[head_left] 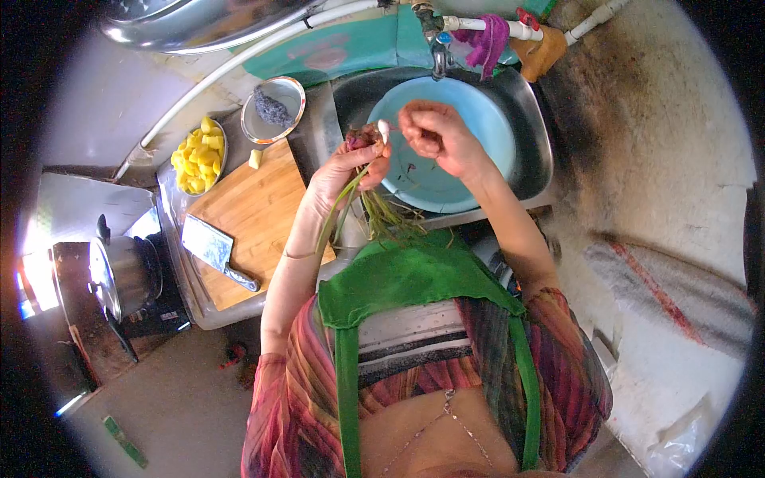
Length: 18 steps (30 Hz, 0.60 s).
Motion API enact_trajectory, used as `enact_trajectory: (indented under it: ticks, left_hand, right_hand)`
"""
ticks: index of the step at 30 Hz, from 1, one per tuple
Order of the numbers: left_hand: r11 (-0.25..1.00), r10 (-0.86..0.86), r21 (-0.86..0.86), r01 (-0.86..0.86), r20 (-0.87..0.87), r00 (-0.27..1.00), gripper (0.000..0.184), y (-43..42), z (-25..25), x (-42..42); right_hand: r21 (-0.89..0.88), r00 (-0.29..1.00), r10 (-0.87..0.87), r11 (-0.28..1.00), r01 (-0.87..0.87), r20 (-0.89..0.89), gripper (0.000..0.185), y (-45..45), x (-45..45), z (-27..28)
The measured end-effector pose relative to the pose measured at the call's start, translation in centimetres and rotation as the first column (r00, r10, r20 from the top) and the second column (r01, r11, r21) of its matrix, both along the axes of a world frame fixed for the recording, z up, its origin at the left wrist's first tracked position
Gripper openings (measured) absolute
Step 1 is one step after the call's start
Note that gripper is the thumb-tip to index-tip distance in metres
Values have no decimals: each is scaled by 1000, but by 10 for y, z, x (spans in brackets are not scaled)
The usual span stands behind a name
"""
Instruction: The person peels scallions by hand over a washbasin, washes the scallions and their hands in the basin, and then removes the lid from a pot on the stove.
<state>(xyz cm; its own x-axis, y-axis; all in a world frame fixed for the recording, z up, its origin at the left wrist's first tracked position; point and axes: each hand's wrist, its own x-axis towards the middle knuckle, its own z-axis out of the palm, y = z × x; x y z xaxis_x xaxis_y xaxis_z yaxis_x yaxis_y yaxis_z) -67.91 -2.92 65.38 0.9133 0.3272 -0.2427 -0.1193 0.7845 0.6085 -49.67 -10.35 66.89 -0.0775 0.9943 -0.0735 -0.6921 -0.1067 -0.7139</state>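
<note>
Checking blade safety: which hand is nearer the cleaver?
Left: the left hand holds green stalks right of the cleaver; the right hand is farther right, over the basin.

Wooden cutting board [267, 203] with a cleaver [209, 241] lying flat on it, plus one loose yellow chunk [255, 158] at the edge. More yellow chunks [196, 159] are piled up just beside the board. Near those, a red-rimmed bowl [292, 99] holds a grey clump [272, 108], maybe a scrubber, kinda hard to tell. Purple cloth [489, 41] hanging off the white pipe [512, 29], pot [131, 276] way off left.
</note>
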Motion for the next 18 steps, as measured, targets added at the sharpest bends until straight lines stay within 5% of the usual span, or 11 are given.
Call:
enact_trajectory:
  ticks: [2,5,9,12,14,18]
  left_hand:
    - [992,67,112,-59,-73,995,17,-1,4,-1]
    - [949,182,289,-131,-160,970,16,-3,9,2]
    - [936,203,325,-134,-190,961,18,-5,14,6]
    - [972,144,208,-110,-160,977,18,-6,14,6]
    - [999,-4,-48,2,-30,1000,18,-4,10,6]
    - [990,-62,-123,71,75,995,18,-4,10,4]
  right_hand:
    - [-3,999,-36,999,36,-34,10,0,3,3]
    - [-33,868,-150,982,188,474,9,-1,4,-3]
    - [167,778,-246,969,183,578,17,-7,-5,-12]
    - [264,733,-314,946,188,604,16,-7,-17,1]
    - [249,725,-296,952,176,621,15,-6,-14,3]
    - [164,800,-183,981,107,572,11,-5,-10,-2]
